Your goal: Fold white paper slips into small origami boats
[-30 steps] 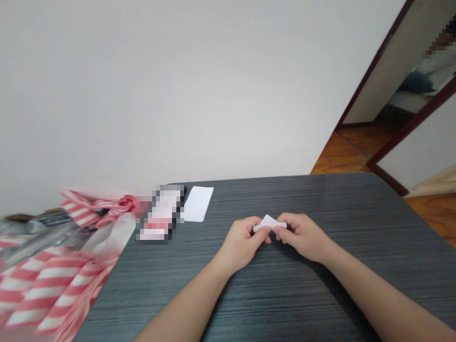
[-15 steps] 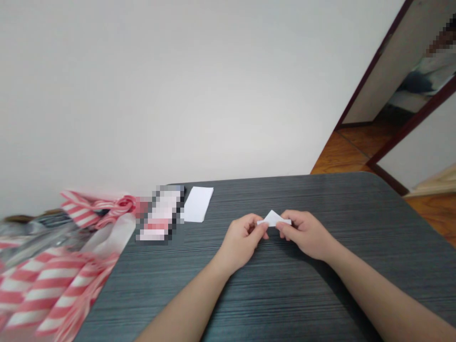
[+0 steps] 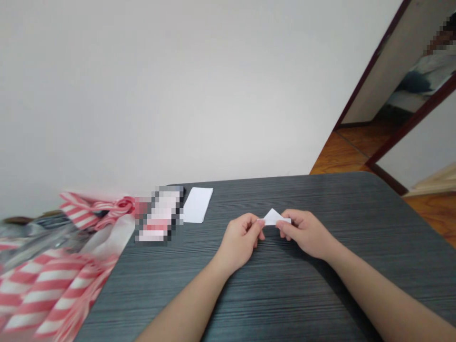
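Observation:
Between my two hands is a small piece of folded white paper, with a triangular peak on top and a narrow straight band along its lower edge. My left hand pinches the band's left end between thumb and fingers. At the other end, my right hand grips the band with its thumb on the near side. Both hands are low over the dark table, and the paper's far side is hidden from me.
A stack of white paper lies at the table's back left, beside a pixelated phone-like object. Red-and-white striped cloth is heaped left of the table. A white wall rises behind; a doorway with a blurred person stands at right.
My left thumb has shifted slightly left along the band, baring more of the paper's lower edge. My right hand stays nearly still.

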{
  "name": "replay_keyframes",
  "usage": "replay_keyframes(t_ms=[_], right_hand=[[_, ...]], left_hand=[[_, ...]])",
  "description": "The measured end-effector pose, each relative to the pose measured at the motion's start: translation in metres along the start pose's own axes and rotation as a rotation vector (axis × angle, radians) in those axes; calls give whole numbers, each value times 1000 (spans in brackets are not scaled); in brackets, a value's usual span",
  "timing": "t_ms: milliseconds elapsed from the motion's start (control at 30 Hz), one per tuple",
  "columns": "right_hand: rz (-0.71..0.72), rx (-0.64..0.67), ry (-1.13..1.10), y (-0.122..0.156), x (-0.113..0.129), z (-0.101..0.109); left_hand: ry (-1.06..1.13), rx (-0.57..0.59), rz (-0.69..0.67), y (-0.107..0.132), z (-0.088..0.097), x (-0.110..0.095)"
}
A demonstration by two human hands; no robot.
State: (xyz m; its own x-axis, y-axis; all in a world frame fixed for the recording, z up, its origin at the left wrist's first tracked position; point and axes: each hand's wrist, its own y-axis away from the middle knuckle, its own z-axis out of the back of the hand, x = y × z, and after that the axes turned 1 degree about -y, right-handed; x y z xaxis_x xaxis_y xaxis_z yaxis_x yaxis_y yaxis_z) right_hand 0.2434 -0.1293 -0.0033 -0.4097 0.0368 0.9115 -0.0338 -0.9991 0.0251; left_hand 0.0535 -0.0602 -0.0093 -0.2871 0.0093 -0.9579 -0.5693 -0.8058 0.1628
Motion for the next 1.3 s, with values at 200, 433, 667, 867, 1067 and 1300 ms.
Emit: replay_keyframes(t_ms=[200,433,667,867,1067,1300], right_hand=[[-8,-1,-20,-1,-3,-1],[8,-14,-68,0,-5,1],[-15,-37,-73,-2,-7,3],[-7,-20,-106,-1,-6,3],[-15,-46,-111,-1,-6,1],[7,-3,-92,0,-6,1]], left_hand=[[7,-11,-10,-1,1,2],[16,-27,-4,-1,0,-1],[70,-48,-24,-1,0,4],[97,-38,-33,-2,0,7],[131,-29,-26,-2,0,7],[144,51,-36,0,0,2]])
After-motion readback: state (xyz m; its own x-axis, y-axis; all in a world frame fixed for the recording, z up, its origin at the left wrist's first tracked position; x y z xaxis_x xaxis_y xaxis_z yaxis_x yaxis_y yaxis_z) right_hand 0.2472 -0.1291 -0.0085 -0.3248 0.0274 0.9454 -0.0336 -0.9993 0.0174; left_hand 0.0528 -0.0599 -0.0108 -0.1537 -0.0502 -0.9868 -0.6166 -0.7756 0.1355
